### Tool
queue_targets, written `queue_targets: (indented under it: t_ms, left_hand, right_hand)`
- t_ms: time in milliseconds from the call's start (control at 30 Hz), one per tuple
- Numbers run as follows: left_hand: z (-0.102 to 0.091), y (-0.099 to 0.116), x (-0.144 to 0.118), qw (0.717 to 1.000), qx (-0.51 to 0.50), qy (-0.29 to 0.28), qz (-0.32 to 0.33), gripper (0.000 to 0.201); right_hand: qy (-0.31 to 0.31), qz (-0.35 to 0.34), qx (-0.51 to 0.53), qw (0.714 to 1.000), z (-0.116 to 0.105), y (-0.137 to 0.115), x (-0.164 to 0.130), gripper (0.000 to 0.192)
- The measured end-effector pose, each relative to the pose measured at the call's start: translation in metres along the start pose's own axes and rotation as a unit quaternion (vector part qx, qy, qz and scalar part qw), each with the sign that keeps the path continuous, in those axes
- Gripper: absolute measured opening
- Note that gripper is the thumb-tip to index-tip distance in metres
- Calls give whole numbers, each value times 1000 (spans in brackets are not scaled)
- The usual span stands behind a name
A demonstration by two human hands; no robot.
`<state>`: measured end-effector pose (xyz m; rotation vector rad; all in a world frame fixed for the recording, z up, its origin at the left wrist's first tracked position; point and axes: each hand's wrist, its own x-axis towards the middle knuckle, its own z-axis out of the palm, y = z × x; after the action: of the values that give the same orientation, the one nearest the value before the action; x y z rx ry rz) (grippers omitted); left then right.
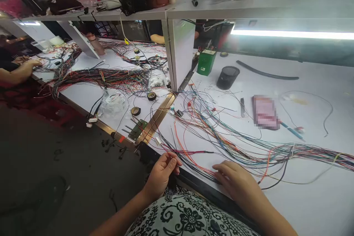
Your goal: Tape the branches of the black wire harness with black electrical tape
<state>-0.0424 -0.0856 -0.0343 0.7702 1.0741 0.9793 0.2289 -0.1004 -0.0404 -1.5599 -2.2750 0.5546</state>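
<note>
My left hand (162, 172) is at the table's front edge, thumb and fingers pinched on a thin wire (163, 149), reddish where it shows. A small white connector (158, 141) lies just above that hand. My right hand (235, 180) hovers or rests low over the tabletop, fingers loosely bent and slightly apart. Beneath its fingertips run black wires (197, 169) and an orange-red wire (181, 145); no firm grip shows, and the thumb is hidden. Beyond both hands, a long multicoloured wire bundle (249, 160) stretches to the right, tied by a white band (293, 150).
Further back stand a green box (206, 62) and a black mesh cup (228, 77). A pink phone-like object (266, 111) and a blue pen (293, 131) lie right. A green pegged board (137, 129) and tape rolls (135, 111) sit left. A shelf (249, 13) spans overhead. A co-worker's arm (18, 72) shows far left.
</note>
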Motion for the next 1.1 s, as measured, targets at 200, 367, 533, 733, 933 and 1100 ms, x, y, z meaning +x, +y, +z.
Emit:
queue_targets:
  t_ms: [200,367,533,733,933,1100]
  left_hand:
    - [1,-1,0,1000,11,-15,13,19]
    - [2,0,-4,996,53,-74,12,21]
    - [12,5,-2,966,182,-177,49,28]
    - [34,2,19,933,263,-242,45,32]
    - [28,-8,21,970,58,-211,-101,45]
    - [21,11,9,935,25,-328,-132,30]
  right_hand:
    - [25,-37,-45,998,16,-4,38,27]
    - [9,-92,-103,990,29,2,56,27]
    - [28,-82,-90,992,28,-7,53,29]
    - [73,-118,-103,985,-5,-19,49,27]
    - [167,-37,-159,972,-30,-4,40,23]
    - [168,95,-73,979,-39,1,35,26]
